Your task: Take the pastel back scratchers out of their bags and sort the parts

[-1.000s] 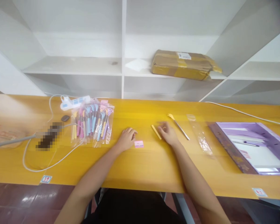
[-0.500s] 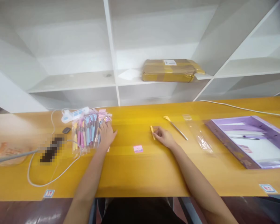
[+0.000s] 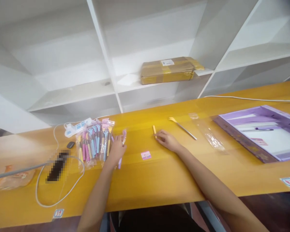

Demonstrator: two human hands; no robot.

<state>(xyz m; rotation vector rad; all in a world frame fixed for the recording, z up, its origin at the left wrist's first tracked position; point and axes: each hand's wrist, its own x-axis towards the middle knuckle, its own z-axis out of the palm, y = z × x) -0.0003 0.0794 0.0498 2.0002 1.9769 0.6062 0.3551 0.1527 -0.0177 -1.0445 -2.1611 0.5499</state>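
Observation:
My left hand (image 3: 117,149) is closed over a purple back scratcher (image 3: 120,162) in a clear bag, at the right side of a pile of bagged back scratchers (image 3: 94,143) in yellow, pink, blue and purple. Its head and handle end stick out past my fingers. Mid-table, my right hand (image 3: 167,140) pinches the lower end of a short yellow handle (image 3: 154,130). A back scratcher with a yellow hand-shaped head and a bare metal rod (image 3: 185,130) lies beyond the right hand. Between the hands is a small pink card (image 3: 146,155).
An opened clear bag (image 3: 211,137) lies to the right, beside a purple box (image 3: 246,138) with papers and a pen (image 3: 258,130). At left are a white power strip (image 3: 78,127), a small black object (image 3: 70,145) and a looped cable (image 3: 39,196). A taped carton (image 3: 167,72) sits on the shelf.
My left hand has shifted right from the pile with a bagged purple back scratcher under its fingers. My right hand stays by the yellow handle, now nearer its lower end. The view has tilted.

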